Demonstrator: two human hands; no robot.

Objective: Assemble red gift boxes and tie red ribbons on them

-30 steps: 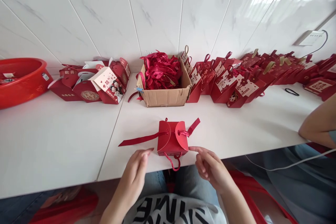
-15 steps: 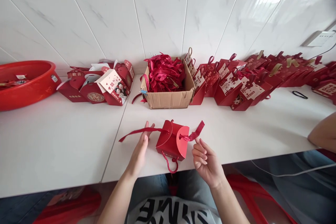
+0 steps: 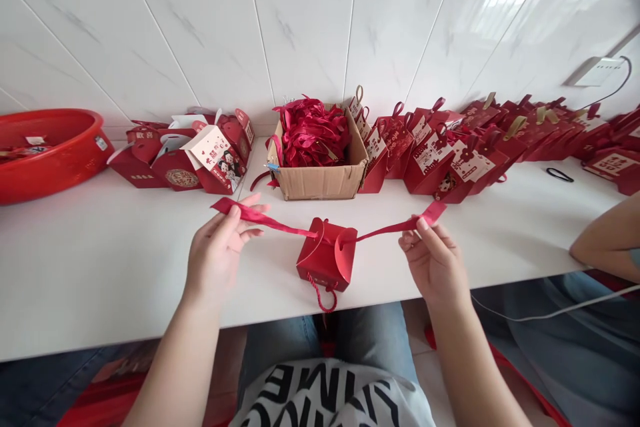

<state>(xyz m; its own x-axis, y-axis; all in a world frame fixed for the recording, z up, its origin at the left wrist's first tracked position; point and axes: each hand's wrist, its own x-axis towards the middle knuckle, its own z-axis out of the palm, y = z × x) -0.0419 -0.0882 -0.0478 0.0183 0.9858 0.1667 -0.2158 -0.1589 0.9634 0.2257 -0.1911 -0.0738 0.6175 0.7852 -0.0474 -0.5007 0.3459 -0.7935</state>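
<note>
A small red gift box [image 3: 327,259] with rounded top flaps sits on the white table in front of me, a twisted red cord handle [image 3: 324,300] hanging from its near side. A red ribbon [image 3: 280,223] runs through the holes in the flaps and stretches out to both sides. My left hand [image 3: 220,247] pinches its left end between thumb and fingers. On the other side, my right hand [image 3: 437,250] pinches the right end. Neither hand touches the box.
Behind the gift box stands a cardboard box [image 3: 320,182] full of red ribbons. Several folded red boxes [image 3: 185,160] and a red basin [image 3: 55,163] are at left. Many finished-looking red boxes [image 3: 430,153] line the wall at right, near another person's arm [image 3: 605,240].
Both hands have moved apart and taken hold of the ribbon's ends. The ribbon now stretches out wider to either side of the gift box.
</note>
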